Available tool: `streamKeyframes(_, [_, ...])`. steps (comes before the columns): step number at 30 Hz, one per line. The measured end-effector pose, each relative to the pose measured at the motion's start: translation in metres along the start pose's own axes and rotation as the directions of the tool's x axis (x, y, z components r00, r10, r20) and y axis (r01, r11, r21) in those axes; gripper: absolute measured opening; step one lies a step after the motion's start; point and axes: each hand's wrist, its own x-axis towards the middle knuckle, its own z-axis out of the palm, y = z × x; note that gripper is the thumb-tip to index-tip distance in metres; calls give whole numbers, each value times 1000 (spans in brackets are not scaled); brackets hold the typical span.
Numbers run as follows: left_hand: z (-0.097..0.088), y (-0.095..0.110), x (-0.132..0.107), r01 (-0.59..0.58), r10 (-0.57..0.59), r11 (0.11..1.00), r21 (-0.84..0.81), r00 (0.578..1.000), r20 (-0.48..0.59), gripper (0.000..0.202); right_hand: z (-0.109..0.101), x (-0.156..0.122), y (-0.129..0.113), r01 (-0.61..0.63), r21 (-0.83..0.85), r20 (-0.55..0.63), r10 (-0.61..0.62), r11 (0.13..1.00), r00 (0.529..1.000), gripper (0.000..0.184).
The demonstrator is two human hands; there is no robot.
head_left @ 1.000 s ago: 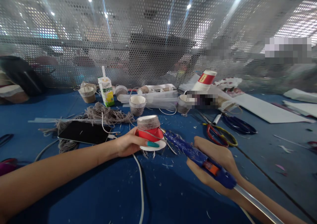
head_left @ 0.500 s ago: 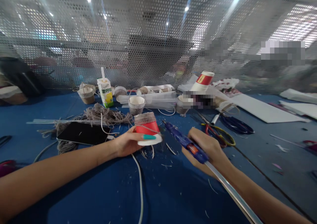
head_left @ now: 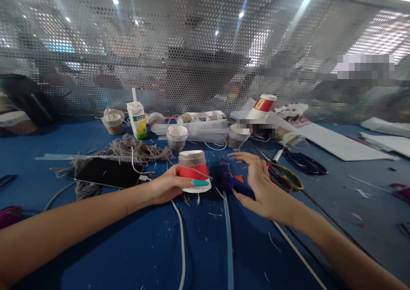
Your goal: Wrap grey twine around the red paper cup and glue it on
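Note:
My left hand (head_left: 168,186) is closed round an upside-down red paper cup (head_left: 193,175) whose upper part is wound with grey twine; the cup's white rim rests on or just above the blue table (head_left: 134,247). Right of the cup, a blue hot-glue gun (head_left: 228,177) sits on the table with its clear glue stick (head_left: 228,238) pointing toward me. My right hand (head_left: 258,185) is beside the gun with its fingers stretched out and spread; the lower fingers touch the gun's handle.
A black phone (head_left: 109,172) and a heap of grey twine (head_left: 134,149) lie to the left. Behind stand a milk carton (head_left: 137,119) and twine-wrapped cups (head_left: 177,136). Scissors (head_left: 285,175) lie to the right, white boards (head_left: 342,142) beyond. A white cable (head_left: 182,238) runs forward. A perforated screen closes the back.
My right hand carried the glue gun away from the cup, set it down on the table and opened its fingers. My left hand kept hold of the red cup.

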Motion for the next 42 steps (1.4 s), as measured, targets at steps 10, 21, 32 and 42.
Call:
streamKeyframes(10, [0, -1, 0, 7, -10, 998, 64, 999, 46, 49, -6, -11, -42, 311, 318, 17, -334, 895, 943, 27])
streamKeyframes(21, [3, 3, -2, 33, -40, 995, 92, 996, 82, 50, -4, -9, -35, 229, 346, -20, -236, 910, 971, 18])
streamKeyframes(32, [0, 4, -2, 55, -56, 998, 18, 995, 85, 55, -3, -8, -31, 150, 322, -365, -23, 935, 931, 17])
streamKeyframes(42, [2, 0, -2, 15, -25, 994, 110, 995, 95, 60, -4, -9, -43, 219, 370, 12, -240, 903, 971, 21])
